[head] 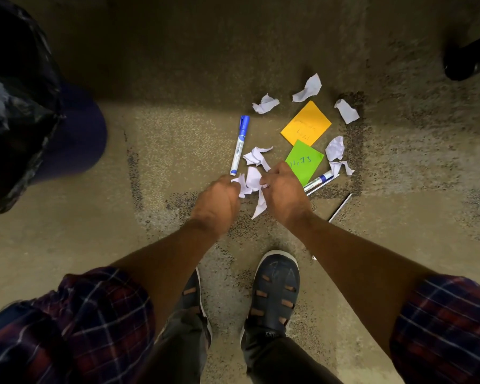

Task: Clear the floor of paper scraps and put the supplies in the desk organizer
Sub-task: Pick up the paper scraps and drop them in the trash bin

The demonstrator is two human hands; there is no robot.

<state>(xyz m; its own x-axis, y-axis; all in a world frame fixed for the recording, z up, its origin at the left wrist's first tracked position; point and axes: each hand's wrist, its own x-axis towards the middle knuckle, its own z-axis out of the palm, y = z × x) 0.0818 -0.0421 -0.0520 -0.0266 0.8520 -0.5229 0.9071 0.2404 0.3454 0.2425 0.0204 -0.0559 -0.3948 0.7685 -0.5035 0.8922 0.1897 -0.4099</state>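
Far left: a black plastic bag stands on the speckled tan floor. Just beside it is a dark blue rounded object that cannot be identified.

Centre-left: a white marker with a blue cap lies flat on the floor, cap pointing away from the person. Near its lower end, the left hand is clenched on a crumpled white paper scrap, pinching one side. The right hand grasps the same scrap from the other side, fingers curled. A second crumpled white scrap lies on the floor just beyond both hands, and a small white scrap lies farther off.

Right of centre: an orange square sticky note lies flat, with a green square sticky note touching its near edge. Both bear handwriting. A second white-and-blue marker lies just beside the green note, partly hidden by the right hand. More white paper wads lie around the notes. A thin white stick lies apart to the right.

Far right, top: a dark shoe.
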